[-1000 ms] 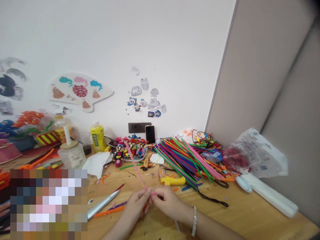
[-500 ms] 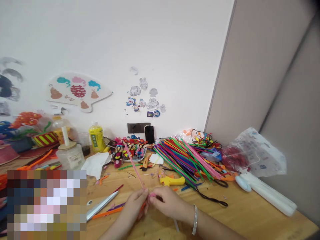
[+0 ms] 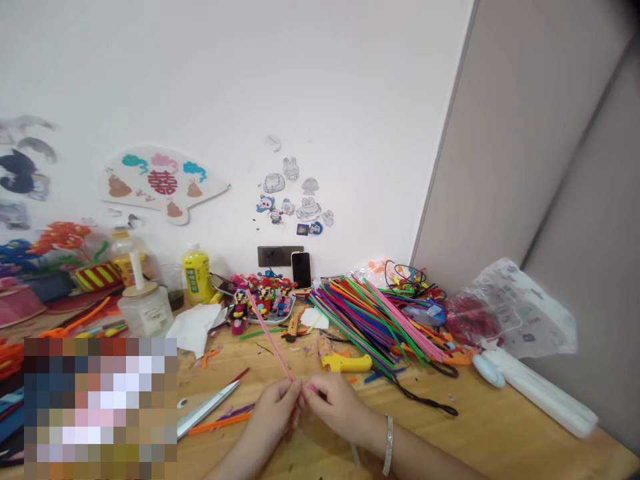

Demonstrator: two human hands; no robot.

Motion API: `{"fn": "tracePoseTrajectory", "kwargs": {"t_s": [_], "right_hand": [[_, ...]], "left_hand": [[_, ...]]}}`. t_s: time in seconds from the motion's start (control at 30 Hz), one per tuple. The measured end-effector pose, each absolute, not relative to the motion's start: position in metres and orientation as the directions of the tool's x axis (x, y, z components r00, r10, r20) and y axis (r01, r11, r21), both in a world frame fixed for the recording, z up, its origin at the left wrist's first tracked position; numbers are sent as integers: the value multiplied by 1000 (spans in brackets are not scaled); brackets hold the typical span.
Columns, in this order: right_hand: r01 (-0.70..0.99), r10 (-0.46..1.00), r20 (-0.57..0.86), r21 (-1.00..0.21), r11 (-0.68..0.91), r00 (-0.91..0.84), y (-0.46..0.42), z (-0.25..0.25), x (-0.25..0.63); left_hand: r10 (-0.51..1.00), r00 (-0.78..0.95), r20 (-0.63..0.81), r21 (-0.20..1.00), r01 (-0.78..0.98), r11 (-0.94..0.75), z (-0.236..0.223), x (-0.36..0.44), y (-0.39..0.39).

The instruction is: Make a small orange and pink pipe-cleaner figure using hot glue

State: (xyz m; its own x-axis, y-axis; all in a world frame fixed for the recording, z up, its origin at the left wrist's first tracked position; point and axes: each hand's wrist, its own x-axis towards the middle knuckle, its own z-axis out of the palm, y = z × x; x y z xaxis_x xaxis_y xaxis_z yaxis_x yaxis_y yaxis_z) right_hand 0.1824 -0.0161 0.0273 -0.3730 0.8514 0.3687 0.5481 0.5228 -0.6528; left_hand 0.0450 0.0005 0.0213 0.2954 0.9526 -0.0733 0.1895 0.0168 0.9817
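Note:
A long pink pipe cleaner (image 3: 271, 337) rises from my hands toward the back of the table. My left hand (image 3: 273, 411) pinches its lower part between thumb and fingers. My right hand (image 3: 334, 403), with a silver bangle (image 3: 389, 445) on its wrist, grips the same stem just beside my left hand. A small pink twist (image 3: 312, 388) shows between my fingertips, partly hidden by them. The two hands touch at the fingertips.
Silver scissors (image 3: 204, 409) and an orange pipe cleaner (image 3: 220, 422) lie left of my hands. A yellow glue gun (image 3: 347, 362) and a large heap of coloured pipe cleaners (image 3: 370, 327) lie ahead right. Small figures on a plate (image 3: 264, 303) stand ahead. A pixelated patch covers the lower left.
The camera has shifted slightly. My fingers have closed in around the pink twist, which shows less than before. My hands remain in about the same place.

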Motion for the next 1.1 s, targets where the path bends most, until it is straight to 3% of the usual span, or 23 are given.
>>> {"fn": "tracePoseTrajectory", "kwargs": {"t_s": [0.3, 0.47, 0.57, 0.73, 0.83, 0.93, 1.1], "right_hand": [[622, 830, 293, -555, 551, -474, -18, 39, 189], [689, 807, 202, -433, 581, -554, -21, 39, 190], [718, 811, 150, -394, 573, -565, -22, 38, 191], [628, 873, 171, -633, 452, -456, -20, 38, 188], [526, 891, 258, -733, 432, -373, -19, 38, 185], [541, 887, 337, -703, 461, -317, -19, 36, 183], [601, 857, 354, -612, 515, -374, -18, 31, 183]], "left_hand": [[950, 311, 15, 917, 375, -137, 35, 42, -4], [901, 425, 82, 796, 517, -316, 31, 38, -3], [865, 500, 50, 787, 514, -343, 28, 35, -3], [907, 422, -14, 961, 256, -104, 25, 38, 0], [927, 368, -73, 996, 81, 47, 25, 41, 1], [908, 405, -105, 994, 30, 102, 25, 43, 0], [926, 369, -81, 996, 67, 60, 19, 44, 2]]}}
